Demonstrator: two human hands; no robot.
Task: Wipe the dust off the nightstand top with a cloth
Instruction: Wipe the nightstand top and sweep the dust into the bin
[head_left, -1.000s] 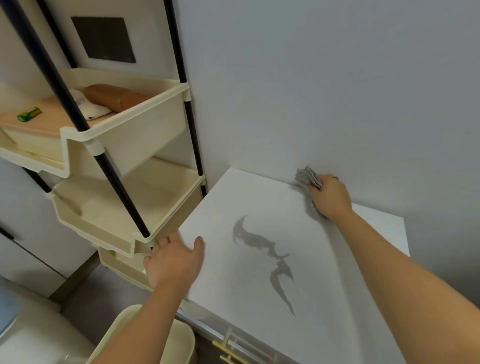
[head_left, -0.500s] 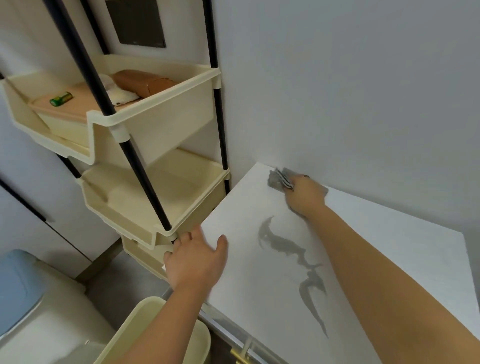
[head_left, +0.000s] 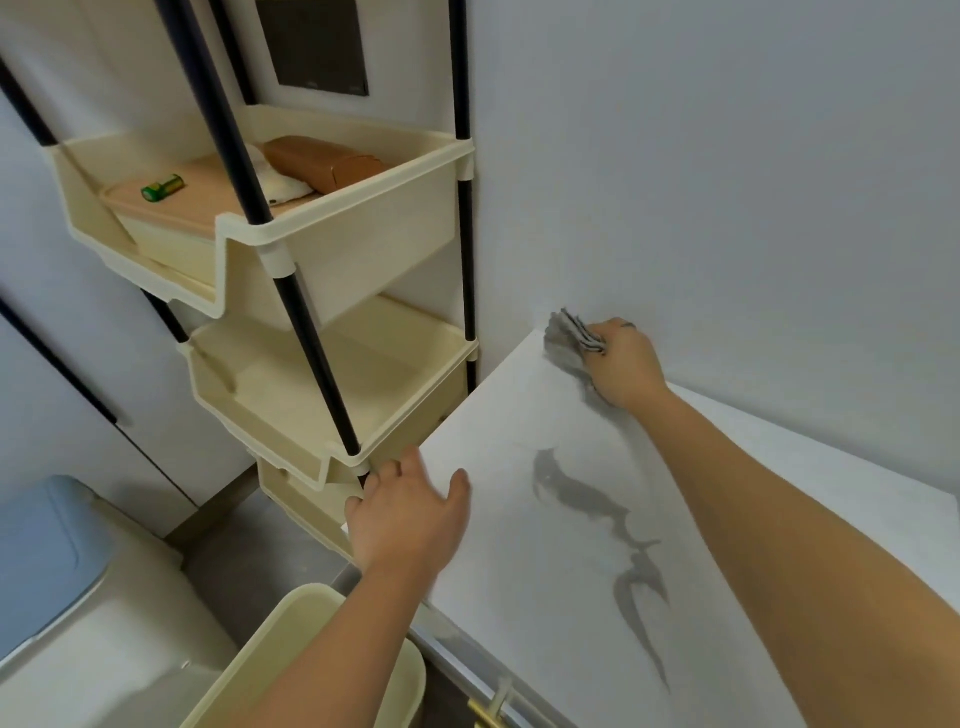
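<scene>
The white nightstand top fills the lower right, set against the wall. A grey streaky mark runs across its middle. My right hand presses a bunched grey cloth onto the far left corner of the top, next to the wall. The cloth sticks out past my knuckles. My left hand rests flat on the near left edge of the top, fingers spread, holding nothing.
A cream tiered shelf rack with black poles stands just left of the nightstand, almost touching its edge. Its top tray holds a brown case and a green battery. A cream bin sits below my left arm.
My right hand has slid the cloth leftward along the wall into the far left corner. My left hand has stayed on the near left edge. The view has shifted right.
</scene>
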